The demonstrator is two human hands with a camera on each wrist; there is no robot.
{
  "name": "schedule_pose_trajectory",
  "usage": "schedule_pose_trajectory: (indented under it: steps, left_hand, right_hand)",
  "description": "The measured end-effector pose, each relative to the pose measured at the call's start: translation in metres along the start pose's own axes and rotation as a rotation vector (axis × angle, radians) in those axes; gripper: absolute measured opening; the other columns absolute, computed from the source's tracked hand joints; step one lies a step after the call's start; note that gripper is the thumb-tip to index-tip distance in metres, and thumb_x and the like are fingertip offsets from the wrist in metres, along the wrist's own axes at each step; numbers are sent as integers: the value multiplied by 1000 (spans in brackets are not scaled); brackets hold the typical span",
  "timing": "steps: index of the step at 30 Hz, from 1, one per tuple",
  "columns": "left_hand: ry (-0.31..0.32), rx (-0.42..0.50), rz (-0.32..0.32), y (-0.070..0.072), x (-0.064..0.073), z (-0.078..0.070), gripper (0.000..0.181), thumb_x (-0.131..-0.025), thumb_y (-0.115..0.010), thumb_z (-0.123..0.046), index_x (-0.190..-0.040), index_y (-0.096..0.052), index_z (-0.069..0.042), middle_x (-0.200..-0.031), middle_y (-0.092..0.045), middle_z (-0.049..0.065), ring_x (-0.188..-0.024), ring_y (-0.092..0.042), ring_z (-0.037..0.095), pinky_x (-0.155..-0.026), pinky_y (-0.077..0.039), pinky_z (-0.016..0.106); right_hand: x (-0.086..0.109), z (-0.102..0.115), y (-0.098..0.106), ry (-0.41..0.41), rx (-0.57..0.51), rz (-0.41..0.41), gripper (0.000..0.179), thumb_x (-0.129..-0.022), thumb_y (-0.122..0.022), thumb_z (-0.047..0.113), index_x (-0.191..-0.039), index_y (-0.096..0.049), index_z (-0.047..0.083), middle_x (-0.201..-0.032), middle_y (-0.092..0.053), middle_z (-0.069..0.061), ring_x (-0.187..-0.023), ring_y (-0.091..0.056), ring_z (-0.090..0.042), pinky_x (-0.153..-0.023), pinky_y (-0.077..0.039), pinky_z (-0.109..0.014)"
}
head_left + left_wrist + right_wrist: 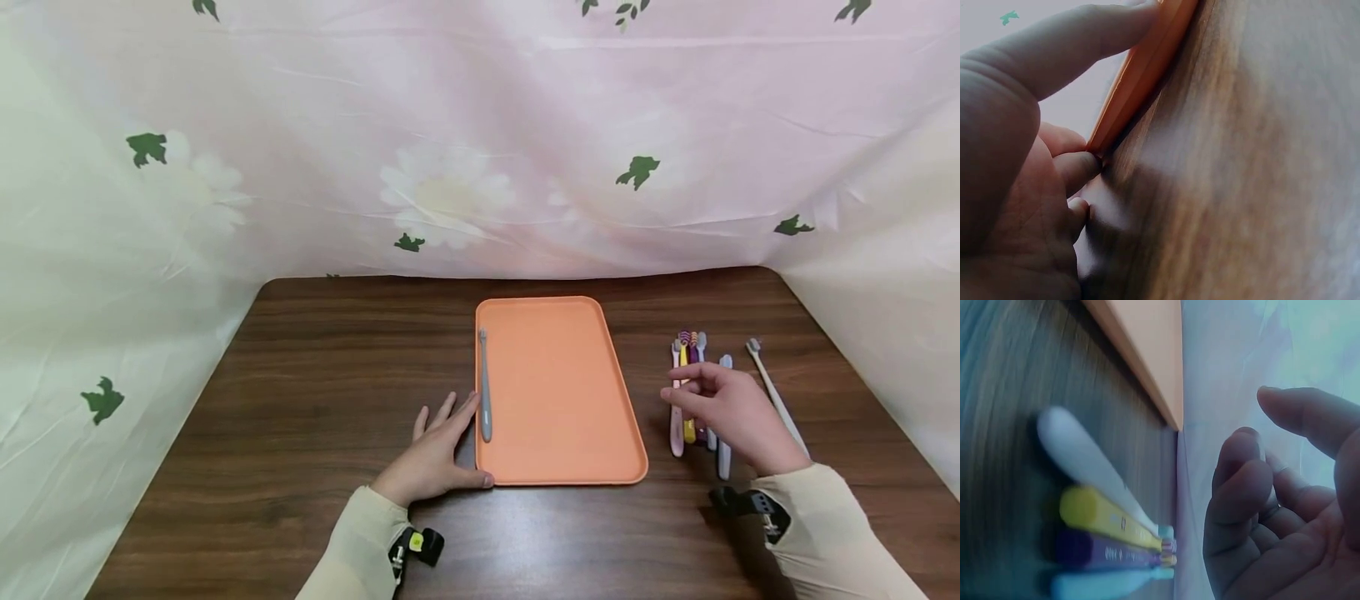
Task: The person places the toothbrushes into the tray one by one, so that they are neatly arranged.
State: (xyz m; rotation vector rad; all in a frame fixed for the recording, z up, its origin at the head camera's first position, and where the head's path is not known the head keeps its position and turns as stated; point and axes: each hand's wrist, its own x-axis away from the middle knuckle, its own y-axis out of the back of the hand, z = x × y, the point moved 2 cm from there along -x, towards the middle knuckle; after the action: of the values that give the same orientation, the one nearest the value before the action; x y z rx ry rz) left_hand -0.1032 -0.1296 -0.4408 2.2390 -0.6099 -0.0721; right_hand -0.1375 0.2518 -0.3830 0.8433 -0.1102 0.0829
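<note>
An orange tray (555,392) lies on the table, with a grey toothbrush (485,400) along its left side. My left hand (438,462) touches the tray's near left corner, thumb at the front edge and fingers spread along the left rim. To the right of the tray, my right hand (738,412) hovers over a row of toothbrushes, fingers loosely bent and thumb apart, nothing between them. That row has a pale pink toothbrush (677,429), a yellow one (1085,509), a purple one (1085,549) and a light blue one (1091,584), partly hidden by the hand in the head view.
Right of the row lies another light blue toothbrush (723,462), and farther right a whitish toothbrush (772,387) slants beside the right hand. The dark wooden table (337,367) is backed by a hanging floral cloth (525,125), which also drapes along both sides.
</note>
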Motion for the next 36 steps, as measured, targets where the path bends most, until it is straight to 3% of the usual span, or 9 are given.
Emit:
schedule_pose_trajectory:
  steps: [6,15,28,36]
  left_hand:
    - [-11,-17,7,-1,-1,-1,109,-70,-74,-54,-151,-9,-21,-154,-12,-8,-142,3,19,-107,13,49]
    - [-32,-41,-28,-3,-2,0,103,-73,-72,-52,-151,-15,-16,-154,-18,-4,-142,-1,23,-107,10,51]
    - [-4,-26,-4,-2,-2,0,102,-75,-72,-50,-151,-11,-19,-154,-12,-8,-142,3,19,-107,12,48]
    - [-10,-20,-11,-1,-1,0,103,-74,-73,-49,-151,-10,-20,-154,-13,-7,-142,2,20,-107,12,49]
  right_hand:
    - [0,-11,10,-11,56,-37,62,-82,-61,55,-116,-59,3,-91,-63,-12,-72,-56,-20,-54,-48,-29]
    - [-4,-36,12,-58,53,-53,56,-86,-61,48,-116,-59,0,-87,-63,-12,-69,-58,-19,-54,-49,-29]
    - [-2,-60,33,-42,98,-134,54,-86,-61,47,-112,-60,0,-88,-65,-13,-67,-58,-17,-52,-48,-28]
    - [-8,-73,43,-73,100,-148,53,-86,-61,46,-111,-60,-1,-92,-64,-16,-70,-58,-19,-53,-48,-28]
